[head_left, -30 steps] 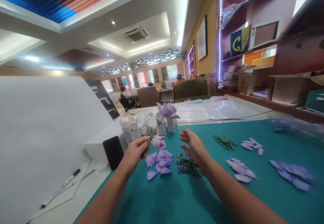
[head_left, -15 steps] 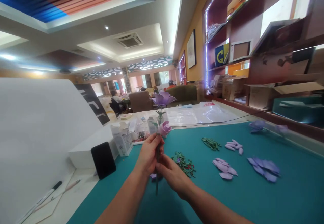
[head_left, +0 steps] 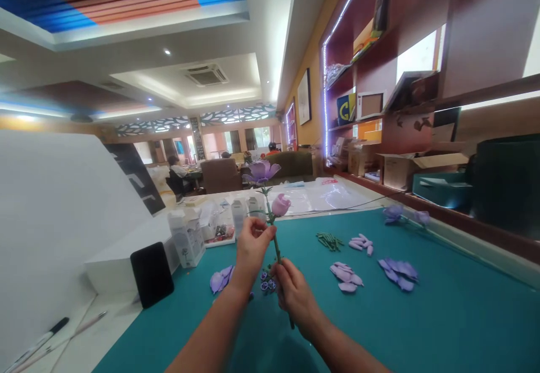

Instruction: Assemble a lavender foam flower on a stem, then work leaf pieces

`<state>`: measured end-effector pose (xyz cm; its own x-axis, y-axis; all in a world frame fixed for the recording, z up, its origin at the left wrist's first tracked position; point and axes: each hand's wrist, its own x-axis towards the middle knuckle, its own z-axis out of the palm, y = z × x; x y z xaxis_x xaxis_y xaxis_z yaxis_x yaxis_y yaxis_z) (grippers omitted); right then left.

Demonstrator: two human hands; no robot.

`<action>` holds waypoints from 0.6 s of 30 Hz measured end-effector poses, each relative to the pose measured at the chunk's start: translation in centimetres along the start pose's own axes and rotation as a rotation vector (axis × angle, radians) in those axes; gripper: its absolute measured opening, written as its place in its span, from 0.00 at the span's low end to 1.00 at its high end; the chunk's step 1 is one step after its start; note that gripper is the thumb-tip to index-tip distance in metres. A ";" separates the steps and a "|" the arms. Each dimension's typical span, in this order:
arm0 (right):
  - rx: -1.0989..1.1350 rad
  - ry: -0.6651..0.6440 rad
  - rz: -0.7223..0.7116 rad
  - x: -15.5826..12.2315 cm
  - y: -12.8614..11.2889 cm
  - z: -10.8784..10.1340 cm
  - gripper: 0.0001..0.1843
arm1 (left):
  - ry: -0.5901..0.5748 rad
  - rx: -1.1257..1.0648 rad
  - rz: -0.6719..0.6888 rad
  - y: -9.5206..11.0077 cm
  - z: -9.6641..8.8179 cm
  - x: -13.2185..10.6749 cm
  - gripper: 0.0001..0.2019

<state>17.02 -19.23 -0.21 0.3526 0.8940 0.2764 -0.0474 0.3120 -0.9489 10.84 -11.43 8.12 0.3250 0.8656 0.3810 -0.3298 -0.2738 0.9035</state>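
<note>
Left hand (head_left: 252,242): fingers are being pinched narrow around the upper part of the green stem (head_left: 276,246), just under the pink bud (head_left: 280,205). Right hand (head_left: 295,294): is being kept closed around the lower stem, whose tip is poking out below the fist. The stem is being held upright above the teal mat (head_left: 422,317), with an open purple flower (head_left: 261,171) topping it.

Change noted: a second ago the stem was being gripped by the left hand alone, tilted, with the right hand open and apart; now both hands are being closed on it, the right having slid lower. By judgement, the stem is being steadied for work near the bud.

Outward: loose purple petals (head_left: 221,279) are lying beside the left wrist, more petal piles (head_left: 346,277) and (head_left: 399,268) to the right, and green stem pieces (head_left: 329,241) beyond. A black phone (head_left: 152,273) is being propped at the mat's left edge; small white boxes (head_left: 185,243) are standing behind it.
</note>
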 end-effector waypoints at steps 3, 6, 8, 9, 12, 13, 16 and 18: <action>-0.002 0.023 0.024 -0.7 -0.6 -0.8 0.22 | -0.024 -0.015 -0.014 0.1 0.5 -0.4 0.17; -0.003 0.034 0.047 -1.5 -1.4 -1.5 0.23 | -0.054 -0.068 -0.072 0.4 0.8 -0.9 0.17; -0.013 0.029 0.063 -2.1 -1.9 -1.9 0.23 | -0.066 -0.111 -0.097 0.5 0.9 -1.1 0.18; -0.026 0.028 0.068 -2.3 -2.1 -2.0 0.23 | -0.066 -0.130 -0.097 0.5 0.9 -1.0 0.19; -0.084 0.038 0.067 -2.9 -2.2 -2.4 0.22 | -0.045 -0.154 -0.052 0.5 0.8 -0.8 0.21; -0.104 0.042 0.063 -3.0 -2.2 -2.6 0.22 | -0.034 -0.145 -0.030 0.4 0.8 -0.7 0.20; -0.162 0.049 0.061 -3.2 -2.0 -2.9 0.21 | 0.002 -0.071 0.050 0.3 0.5 -0.5 0.18; -0.206 0.046 0.059 -3.2 -1.8 -3.2 0.20 | 0.026 0.005 0.112 0.3 0.3 -0.5 0.16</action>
<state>18.93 -23.69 0.14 0.3973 0.8918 0.2162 0.1205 0.1829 -0.9757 10.83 -12.05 8.22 0.2630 0.8402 0.4741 -0.3584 -0.3712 0.8566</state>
